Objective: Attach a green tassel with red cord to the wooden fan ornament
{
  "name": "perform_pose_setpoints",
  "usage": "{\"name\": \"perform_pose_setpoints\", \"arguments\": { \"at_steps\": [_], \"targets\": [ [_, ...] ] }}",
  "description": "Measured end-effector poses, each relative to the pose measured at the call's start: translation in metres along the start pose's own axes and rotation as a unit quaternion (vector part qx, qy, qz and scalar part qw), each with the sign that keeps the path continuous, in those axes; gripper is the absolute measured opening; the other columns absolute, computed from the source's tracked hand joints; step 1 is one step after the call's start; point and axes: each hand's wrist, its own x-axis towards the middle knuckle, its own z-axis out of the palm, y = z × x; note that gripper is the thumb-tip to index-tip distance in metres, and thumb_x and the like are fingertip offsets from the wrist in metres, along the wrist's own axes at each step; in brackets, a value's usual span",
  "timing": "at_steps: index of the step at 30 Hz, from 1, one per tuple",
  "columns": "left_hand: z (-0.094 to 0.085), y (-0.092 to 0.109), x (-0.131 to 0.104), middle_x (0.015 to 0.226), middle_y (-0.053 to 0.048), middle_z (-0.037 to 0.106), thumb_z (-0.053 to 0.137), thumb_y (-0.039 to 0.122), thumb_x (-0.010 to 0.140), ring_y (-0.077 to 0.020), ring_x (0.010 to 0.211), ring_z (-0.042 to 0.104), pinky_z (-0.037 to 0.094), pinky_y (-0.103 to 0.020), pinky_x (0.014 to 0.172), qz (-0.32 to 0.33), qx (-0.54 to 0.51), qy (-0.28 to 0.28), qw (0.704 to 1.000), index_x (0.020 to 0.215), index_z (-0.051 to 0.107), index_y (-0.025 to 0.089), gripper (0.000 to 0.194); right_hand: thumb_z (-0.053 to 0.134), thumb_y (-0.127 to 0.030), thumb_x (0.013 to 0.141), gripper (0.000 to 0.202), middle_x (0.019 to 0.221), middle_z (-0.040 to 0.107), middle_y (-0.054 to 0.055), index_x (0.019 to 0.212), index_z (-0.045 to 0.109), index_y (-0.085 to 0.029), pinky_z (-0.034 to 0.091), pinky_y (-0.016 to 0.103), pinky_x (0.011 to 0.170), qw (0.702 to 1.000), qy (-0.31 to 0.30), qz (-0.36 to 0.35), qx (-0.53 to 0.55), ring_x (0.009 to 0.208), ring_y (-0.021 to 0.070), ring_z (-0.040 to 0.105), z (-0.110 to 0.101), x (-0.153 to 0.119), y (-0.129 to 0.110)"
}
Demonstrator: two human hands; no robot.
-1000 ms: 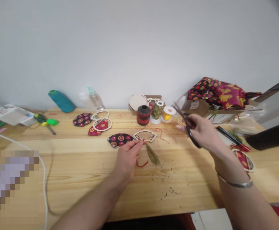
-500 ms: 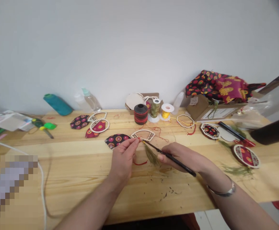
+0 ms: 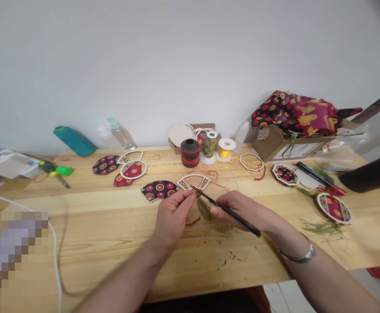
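Note:
Between thumb and index finger, my left hand (image 3: 172, 217) pinches the top of an olive-green tassel (image 3: 205, 209); its knot is mostly hidden by the fingertips. A red cord (image 3: 193, 222) trails out below that hand. Wrapped around black scissors (image 3: 247, 224), my right hand (image 3: 240, 209) points the blades left, with their tips at the left fingertips. Whether the blades touch a thread is too small to tell. Just beyond lies a fan-shaped wooden frame (image 3: 181, 183), and left of it a fan-shaped patterned fabric piece (image 3: 159, 190).
Black-and-red (image 3: 190, 156), green (image 3: 210, 148) and yellow (image 3: 224, 153) thread spools stand behind the hands. A cardboard box (image 3: 270, 141) with patterned cloth is at the back right. Finished round ornaments (image 3: 335, 208) lie right. Dark scraps (image 3: 224, 262) litter the front. A white cable (image 3: 57, 252) runs left.
My left hand has shifted slightly right, and the scissor tips now lie over its fingertips. The whole view has moved a little. Both hands keep their hold.

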Motion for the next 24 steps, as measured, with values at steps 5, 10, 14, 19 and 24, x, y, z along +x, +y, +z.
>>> {"name": "perform_pose_setpoints", "arguments": {
  "at_steps": [5, 10, 14, 19, 24],
  "targets": [
    [0.0000, 0.0009, -0.0010, 0.043, 0.005, 0.044, 0.069, 0.031, 0.072, -0.0088, 0.044, 0.040, 0.031, -0.020, 0.042, 0.006, 0.007, 0.001, 1.000, 0.081, 0.075, 0.018, 0.017, 0.038, -0.063, 0.086, 0.054, 0.056, 0.030, -0.004, 0.058, 0.038, -0.017, 0.019, 0.023, 0.045, 1.000, 0.006, 0.008, 0.005, 0.051, 0.0065, 0.028, 0.0016, 0.0004, 0.0012],
    [-0.0004, 0.0001, 0.0000, 0.040, 0.006, 0.043, 0.071, 0.032, 0.069, -0.0095, 0.042, 0.040, 0.030, -0.020, 0.041, -0.002, -0.005, 0.011, 1.000, 0.078, 0.075, 0.018, 0.016, 0.042, -0.064, 0.084, 0.055, 0.056, 0.029, -0.004, 0.057, 0.038, -0.017, 0.019, 0.023, 0.046, 0.999, 0.025, 0.011, 0.019, 0.051, 0.0066, 0.027, 0.0019, 0.0004, 0.0012],
    [-0.0011, -0.0019, 0.0011, 0.039, 0.006, 0.042, 0.071, 0.033, 0.070, -0.0097, 0.042, 0.040, 0.030, -0.020, 0.041, 0.001, -0.003, 0.007, 1.000, 0.079, 0.075, 0.019, 0.017, 0.046, -0.065, 0.082, 0.054, 0.056, 0.030, -0.004, 0.058, 0.039, -0.017, 0.020, 0.023, 0.047, 0.999, 0.023, 0.008, 0.026, 0.052, 0.0067, 0.028, 0.0011, 0.0008, 0.0023],
    [-0.0013, -0.0024, 0.0007, 0.040, 0.006, 0.042, 0.071, 0.033, 0.071, -0.0095, 0.042, 0.040, 0.030, -0.020, 0.041, 0.004, -0.013, 0.006, 1.000, 0.079, 0.075, 0.019, 0.016, 0.049, -0.065, 0.080, 0.054, 0.056, 0.030, -0.004, 0.057, 0.039, -0.017, 0.020, 0.023, 0.046, 0.999, 0.026, 0.024, 0.021, 0.051, 0.0069, 0.028, 0.0013, 0.0009, 0.0034],
    [-0.0015, -0.0012, 0.0002, 0.042, 0.006, 0.043, 0.070, 0.031, 0.072, -0.0071, 0.041, 0.036, 0.028, -0.019, 0.041, 0.008, -0.001, 0.006, 1.000, 0.080, 0.075, 0.020, 0.015, 0.051, -0.066, 0.078, 0.054, 0.055, 0.030, -0.004, 0.056, 0.039, -0.017, 0.020, 0.022, 0.045, 0.998, 0.026, 0.035, 0.037, 0.051, 0.0071, 0.028, 0.0013, 0.0016, 0.0030]
  ]
}}
